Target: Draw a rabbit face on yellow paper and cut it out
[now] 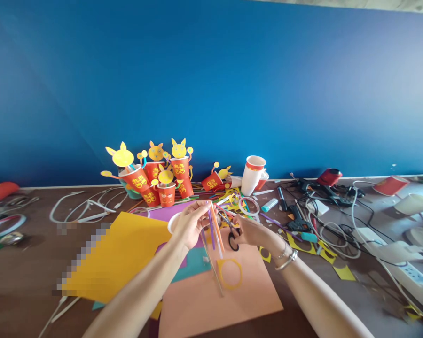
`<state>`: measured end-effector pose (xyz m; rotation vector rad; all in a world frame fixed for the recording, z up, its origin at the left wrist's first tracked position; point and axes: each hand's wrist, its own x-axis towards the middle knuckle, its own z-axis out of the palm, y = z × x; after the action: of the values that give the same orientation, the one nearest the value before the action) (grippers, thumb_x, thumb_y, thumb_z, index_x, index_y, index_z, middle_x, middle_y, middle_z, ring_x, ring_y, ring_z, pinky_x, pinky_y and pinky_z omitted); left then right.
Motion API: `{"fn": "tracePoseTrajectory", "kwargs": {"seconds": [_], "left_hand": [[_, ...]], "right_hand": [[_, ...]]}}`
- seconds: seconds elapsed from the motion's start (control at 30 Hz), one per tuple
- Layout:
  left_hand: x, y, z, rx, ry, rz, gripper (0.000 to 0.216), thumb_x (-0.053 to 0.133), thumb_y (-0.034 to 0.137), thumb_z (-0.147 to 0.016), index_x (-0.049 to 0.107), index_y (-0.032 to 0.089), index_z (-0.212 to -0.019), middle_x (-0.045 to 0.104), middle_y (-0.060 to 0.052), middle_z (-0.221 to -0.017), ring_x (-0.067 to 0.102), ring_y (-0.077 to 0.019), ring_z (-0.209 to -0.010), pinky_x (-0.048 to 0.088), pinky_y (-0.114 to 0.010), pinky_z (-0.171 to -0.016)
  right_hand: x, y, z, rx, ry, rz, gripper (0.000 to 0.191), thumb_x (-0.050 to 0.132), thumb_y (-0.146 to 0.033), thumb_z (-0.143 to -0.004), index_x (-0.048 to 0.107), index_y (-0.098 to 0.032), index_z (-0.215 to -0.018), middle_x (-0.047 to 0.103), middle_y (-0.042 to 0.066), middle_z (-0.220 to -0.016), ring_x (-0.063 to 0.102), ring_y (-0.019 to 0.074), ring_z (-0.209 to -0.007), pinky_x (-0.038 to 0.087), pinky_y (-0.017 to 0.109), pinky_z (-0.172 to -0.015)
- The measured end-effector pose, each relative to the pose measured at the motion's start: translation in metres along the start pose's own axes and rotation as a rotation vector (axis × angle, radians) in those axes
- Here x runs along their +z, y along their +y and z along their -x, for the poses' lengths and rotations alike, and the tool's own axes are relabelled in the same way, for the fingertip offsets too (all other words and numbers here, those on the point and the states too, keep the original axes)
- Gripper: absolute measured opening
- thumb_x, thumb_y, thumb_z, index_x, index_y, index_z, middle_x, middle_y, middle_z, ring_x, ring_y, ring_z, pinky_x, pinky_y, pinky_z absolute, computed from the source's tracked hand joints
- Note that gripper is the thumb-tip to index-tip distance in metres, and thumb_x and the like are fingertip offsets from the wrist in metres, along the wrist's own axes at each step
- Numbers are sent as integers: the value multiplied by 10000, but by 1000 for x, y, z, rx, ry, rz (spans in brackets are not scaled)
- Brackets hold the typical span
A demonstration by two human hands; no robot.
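My left hand [191, 224] is closed, pinching several thin coloured straws [217, 230] near their upper ends. Purple, orange and whitish ones hang down from its fingers. In my right hand [250, 231] is a pair of scissors with black handles [234, 238]. Its blades point up and left toward the tops of the straws; I cannot tell whether they touch. Under both hands lie sheets of coloured paper, with an orange-pink sheet [197, 307] on top. A yellow paper ring [240, 273] and a thin stick [218, 280] rest there. Behind my left hand, a white cup rim [172, 223] is partly hidden.
Red paper cups [167, 195] with yellow animal faces stand at the back left. A tall white cup [253, 176] stands back centre. To the right are a glue gun [298, 218], tangled cables, yellow scraps and a power strip [414, 273]. A yellow sheet [116, 258] lies left.
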<state>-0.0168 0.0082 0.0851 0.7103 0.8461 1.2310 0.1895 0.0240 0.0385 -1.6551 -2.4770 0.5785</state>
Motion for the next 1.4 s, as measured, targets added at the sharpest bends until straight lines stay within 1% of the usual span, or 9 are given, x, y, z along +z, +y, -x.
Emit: {"fn": "tracePoseTrajectory", "kwargs": {"seconds": [0.13, 0.23, 0.3, 0.47, 0.63, 0.77, 1.17, 1.27, 1.4], "left_hand": [[-1, -2, -2, 58, 30, 14, 332, 820, 278, -601, 607, 164, -830, 668, 9, -766, 667, -139, -724, 508, -228, -623], [-1, -1, -2, 97, 93, 21, 402, 840, 263, -558, 586, 178, -858, 676, 16, -777, 673, -144, -722, 508, -235, -620], [0, 0, -2, 127, 143, 22, 431, 849, 270, -536, 571, 179, -853, 687, 14, -772, 675, -142, -719, 504, -230, -622], [-4, 7, -4, 173, 161, 6, 458, 862, 258, -508, 566, 174, -847, 697, 11, -734, 682, -149, -711, 511, -234, -630], [-9, 15, -8, 79, 84, -96, 469, 865, 213, -488, 600, 144, -869, 679, -2, -688, 658, -141, -609, 509, -239, -578], [-13, 16, -11, 1, 10, -234, 486, 859, 205, -495, 610, 142, -908, 659, 6, -659, 642, -138, -561, 487, -238, -541], [-11, 10, 0, -216, -527, -611, 757, 803, 202, -569, 501, 176, -1263, 674, -3, -626, 661, -187, -618, 400, -247, -546], [-10, 11, 0, -191, -460, -567, 775, 814, 210, -554, 494, 167, -1258, 681, -9, -652, 657, -182, -621, 403, -252, -559], [-11, 9, -5, -72, -235, -457, 757, 829, 269, -568, 486, 147, -1231, 692, -27, -728, 649, -165, -660, 426, -255, -598]], "right_hand": [[-18, -15, 0, 44, 74, -270, 179, 507, -261, -836, 618, -152, -924, 633, 32, -689, 554, 137, -566, 357, 236, -507], [-29, -35, -2, -100, 0, -663, 393, 410, -455, -906, 633, -149, -800, 638, 29, -686, 531, 107, -511, 372, 221, -466], [-30, -43, -5, -206, -57, -769, 339, 526, -468, -850, 645, -154, -807, 652, 20, -701, 568, 116, -566, 415, 218, -508], [-25, -48, -12, -271, -17, -624, 147, 617, -295, -796, 657, -153, -795, 666, 9, -692, 585, 124, -597, 431, 223, -547], [-41, -46, -5, -333, 190, -351, 166, 531, -178, -851, 694, -196, -875, 692, 32, -843, 622, 148, -772, 451, 253, -683], [-52, -38, -2, -319, 248, -380, 199, 534, -125, -826, 703, -206, -896, 693, 30, -877, 629, 146, -813, 472, 254, -719], [-61, -50, 6, -324, -39, -521, 135, 585, -100, -729, 667, -170, -808, 683, 6, -775, 618, 119, -688, 470, 224, -618], [-62, -49, 6, -354, 18, -527, 129, 581, -83, -732, 647, -170, -800, 664, -2, -762, 611, 117, -707, 476, 230, -656], [-60, -41, 4, -388, 272, -453, 78, 607, -173, -794, 665, -191, -843, 649, 37, -924, 606, 155, -886, 476, 298, -811]]}}
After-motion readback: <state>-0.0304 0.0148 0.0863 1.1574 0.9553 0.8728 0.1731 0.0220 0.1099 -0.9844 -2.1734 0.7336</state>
